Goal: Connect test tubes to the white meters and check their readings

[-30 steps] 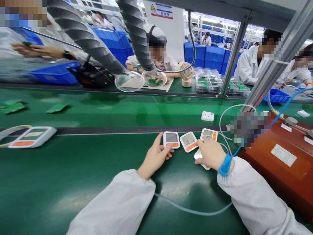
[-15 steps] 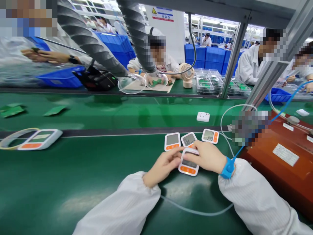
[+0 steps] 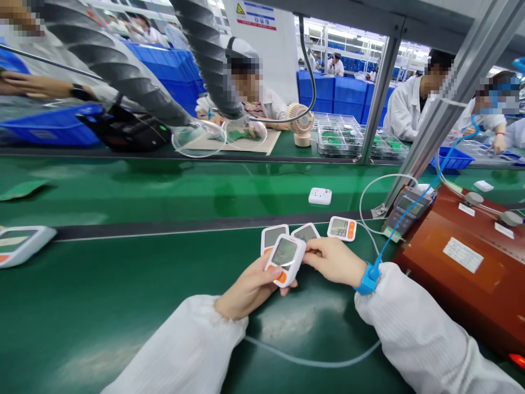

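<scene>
- Left hand [image 3: 250, 287] grasps a white-and-orange monitor unit [image 3: 285, 259] from below, raised and tilted above the green belt [image 3: 123, 295].
- Right hand [image 3: 334, 261] pinches the unit's upper right edge; blue wrist strap [image 3: 368, 279] on that wrist.
- Three similar units lie just behind: two [image 3: 273, 237] [image 3: 307, 232] partly hidden, one [image 3: 342, 228] showing 399.
- Brown fixture box [image 3: 459, 268] stands to the right.

White monitor [image 3: 342, 228], far right of the row on the green belt: screen reads 399
Wall sign [image 3: 255, 13], far centre: yellow warning triangle, red and blue bands, wording too small to read
Labels on the brown box [image 3: 462, 254], right: print unreadable
</scene>
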Demonstrator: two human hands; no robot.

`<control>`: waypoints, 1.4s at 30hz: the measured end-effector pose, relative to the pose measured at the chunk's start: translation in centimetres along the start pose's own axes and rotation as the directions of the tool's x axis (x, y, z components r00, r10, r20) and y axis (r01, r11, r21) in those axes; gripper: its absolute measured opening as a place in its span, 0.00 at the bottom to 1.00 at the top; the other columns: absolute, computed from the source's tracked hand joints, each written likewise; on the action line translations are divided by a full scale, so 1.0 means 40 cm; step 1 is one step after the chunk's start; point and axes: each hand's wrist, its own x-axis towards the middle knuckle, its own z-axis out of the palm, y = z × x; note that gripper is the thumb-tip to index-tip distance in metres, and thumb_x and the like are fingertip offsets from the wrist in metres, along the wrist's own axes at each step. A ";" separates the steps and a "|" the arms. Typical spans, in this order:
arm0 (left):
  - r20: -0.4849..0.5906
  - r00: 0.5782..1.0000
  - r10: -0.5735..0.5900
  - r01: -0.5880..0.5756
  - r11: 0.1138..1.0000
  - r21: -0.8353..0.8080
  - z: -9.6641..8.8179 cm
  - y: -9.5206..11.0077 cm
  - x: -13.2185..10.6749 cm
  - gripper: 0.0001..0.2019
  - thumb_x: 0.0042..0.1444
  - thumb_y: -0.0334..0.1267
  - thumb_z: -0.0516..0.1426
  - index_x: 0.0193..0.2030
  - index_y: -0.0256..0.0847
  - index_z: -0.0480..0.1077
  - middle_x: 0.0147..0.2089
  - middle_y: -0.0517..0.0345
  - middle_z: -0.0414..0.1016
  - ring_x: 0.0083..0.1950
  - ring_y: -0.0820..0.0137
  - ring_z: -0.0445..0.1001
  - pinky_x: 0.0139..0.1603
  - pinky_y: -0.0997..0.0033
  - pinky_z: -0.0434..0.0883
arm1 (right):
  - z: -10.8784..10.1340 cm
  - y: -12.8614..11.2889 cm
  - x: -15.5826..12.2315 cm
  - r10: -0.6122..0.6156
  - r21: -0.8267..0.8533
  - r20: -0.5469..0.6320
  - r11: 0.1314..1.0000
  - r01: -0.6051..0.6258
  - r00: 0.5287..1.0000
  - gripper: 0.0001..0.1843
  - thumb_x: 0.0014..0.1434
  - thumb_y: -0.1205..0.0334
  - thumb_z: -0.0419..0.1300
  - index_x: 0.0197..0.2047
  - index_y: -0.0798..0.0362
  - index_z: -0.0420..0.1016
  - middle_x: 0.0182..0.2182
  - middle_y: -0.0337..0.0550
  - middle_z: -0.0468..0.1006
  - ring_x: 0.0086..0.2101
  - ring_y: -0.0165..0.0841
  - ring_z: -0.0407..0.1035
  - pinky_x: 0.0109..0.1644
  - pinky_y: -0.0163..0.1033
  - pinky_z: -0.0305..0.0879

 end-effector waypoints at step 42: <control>-0.517 0.700 0.493 0.606 -0.026 0.795 -0.089 0.089 -0.002 0.29 0.63 0.56 0.46 0.60 0.38 0.68 0.35 0.44 0.79 0.38 0.52 0.78 0.35 0.64 0.68 | 0.101 0.030 -0.011 -0.015 -0.671 -0.160 0.735 -0.098 0.987 0.38 0.62 0.45 0.64 0.71 0.33 0.53 0.70 0.55 0.46 0.41 0.39 0.75 0.43 0.43 0.72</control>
